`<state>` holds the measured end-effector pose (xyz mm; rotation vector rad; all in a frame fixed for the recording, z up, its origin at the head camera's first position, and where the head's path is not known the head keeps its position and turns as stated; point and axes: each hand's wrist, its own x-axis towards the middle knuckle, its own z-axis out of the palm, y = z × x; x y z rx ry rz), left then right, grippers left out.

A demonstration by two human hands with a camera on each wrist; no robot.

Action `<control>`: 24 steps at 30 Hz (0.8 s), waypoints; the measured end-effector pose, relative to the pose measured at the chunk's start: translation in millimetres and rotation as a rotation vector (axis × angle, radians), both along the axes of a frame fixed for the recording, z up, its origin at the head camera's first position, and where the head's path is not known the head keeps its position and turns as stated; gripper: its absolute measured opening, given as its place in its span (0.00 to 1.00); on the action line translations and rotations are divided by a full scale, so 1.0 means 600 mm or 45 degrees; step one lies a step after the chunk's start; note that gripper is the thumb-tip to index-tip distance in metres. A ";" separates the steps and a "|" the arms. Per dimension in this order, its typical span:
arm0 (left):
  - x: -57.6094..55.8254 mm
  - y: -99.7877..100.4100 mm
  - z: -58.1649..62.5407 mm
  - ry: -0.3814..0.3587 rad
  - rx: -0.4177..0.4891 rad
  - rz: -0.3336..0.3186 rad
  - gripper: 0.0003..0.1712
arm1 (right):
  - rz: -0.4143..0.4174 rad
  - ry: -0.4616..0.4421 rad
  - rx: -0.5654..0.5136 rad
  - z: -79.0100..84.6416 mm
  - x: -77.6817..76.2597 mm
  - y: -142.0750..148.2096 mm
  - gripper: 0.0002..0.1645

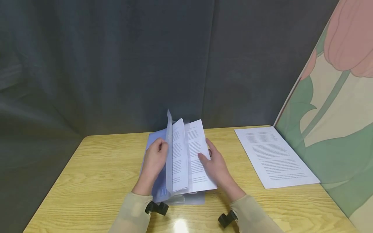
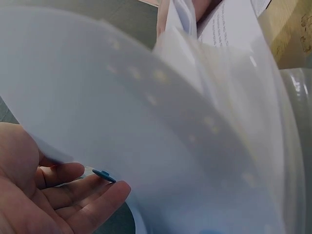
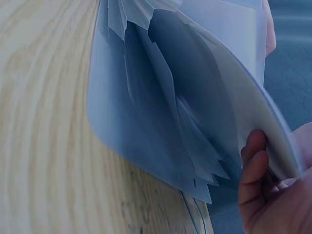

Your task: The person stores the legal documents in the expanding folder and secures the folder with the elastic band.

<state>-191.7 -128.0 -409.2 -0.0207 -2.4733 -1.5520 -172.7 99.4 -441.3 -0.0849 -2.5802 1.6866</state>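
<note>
A bluish translucent document folder [image 1: 158, 189] with several clear pockets stands partly opened at the middle of the table's far side. My left hand [image 1: 155, 158] holds its raised flap [image 1: 169, 152]; in the left wrist view the curled fingers lie at the edge of the flap, beside a teal snap button [image 2: 103, 175]. Printed sheets [image 1: 198, 142] show between the pockets. My right hand [image 1: 215, 163] pinches the right-hand sheets, thumb in front and fingers behind. In the right wrist view, pocket layers [image 3: 151, 97] fan out below that hand.
A printed page [image 1: 274, 155] lies flat on the wooden table [image 1: 102, 174] at the right. Dark curtain [image 1: 145, 64] hangs behind the far edge, and a tulip-patterned panel [image 1: 335, 129] borders the right side.
</note>
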 end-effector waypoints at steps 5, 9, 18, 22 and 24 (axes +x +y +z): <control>0.000 -0.001 0.000 0.004 0.002 0.007 0.12 | 0.025 0.000 -0.003 0.001 0.000 -0.006 0.45; -0.001 -0.001 0.000 0.002 0.004 0.010 0.12 | 0.041 -0.023 -0.031 0.001 0.000 -0.008 0.44; -0.001 -0.001 0.001 0.001 -0.004 0.019 0.11 | 0.053 -0.004 0.001 -0.007 -0.002 0.000 0.36; -0.002 -0.002 0.001 0.009 -0.001 0.018 0.11 | 0.068 0.003 0.012 -0.009 0.000 0.008 0.32; -0.001 -0.002 0.001 0.009 0.002 0.018 0.11 | 0.070 0.001 0.022 -0.010 0.002 0.011 0.31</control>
